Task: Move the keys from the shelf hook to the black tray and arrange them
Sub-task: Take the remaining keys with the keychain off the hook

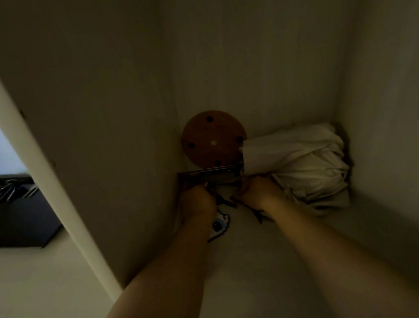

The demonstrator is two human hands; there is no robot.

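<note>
Home; shelf cubby [212, 47]; folded cloth [301, 165]

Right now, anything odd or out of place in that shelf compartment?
Only the crumpled white cloth bundle, shoved untidily into the back right corner beside the round brown cork disc. Nothing looks spilled or broken; the dim light hides detail.

1. In a dim shelf compartment, the left hand [198, 200] and right hand [258, 191] reach a metal hook rack [211, 176], fingers curled there.
2. A charm keyring [218, 224] dangles between the wrists.
3. The black tray [5, 223], keys [5, 190] inside, sits far left.
</note>
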